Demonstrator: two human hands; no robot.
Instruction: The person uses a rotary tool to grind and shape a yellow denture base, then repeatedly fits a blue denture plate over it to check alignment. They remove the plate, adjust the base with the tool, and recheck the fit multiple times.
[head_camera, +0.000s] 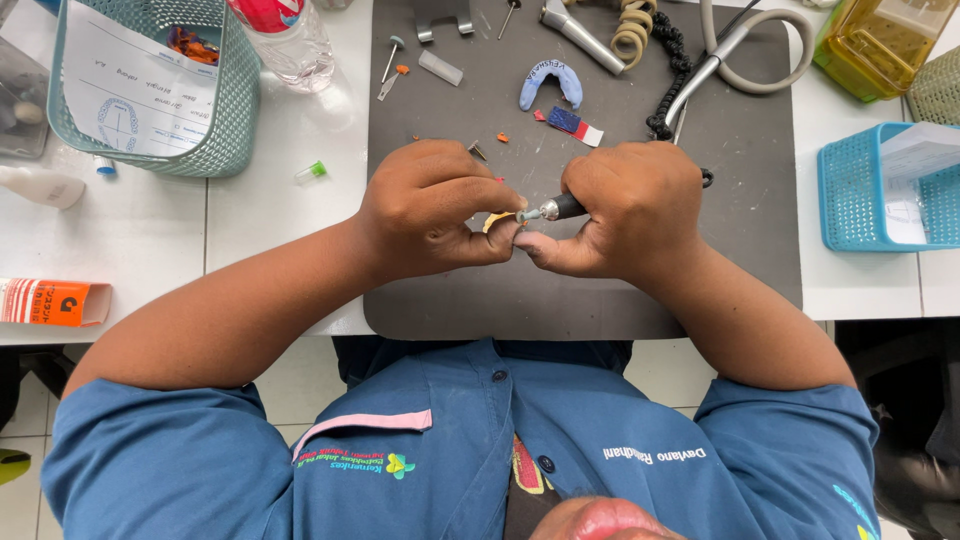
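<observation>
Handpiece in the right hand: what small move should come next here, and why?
Probably a slight press of the handpiece tip leftward onto the small tan piece pinched in the left hand. The tip points at that piece and sits right beside it, and the right hand thumb already braces against the left thumb over the grey mat, steadying both hands for contact.

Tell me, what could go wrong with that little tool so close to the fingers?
The handpiece in the right hand points its tip at a small piece pinched in the left hand. The thumbs nearly touch there, so a slip might nick a finger. The piece is tiny and mostly hidden, so it could pop loose. The loose bits on the grey mat might get knocked off.
</observation>
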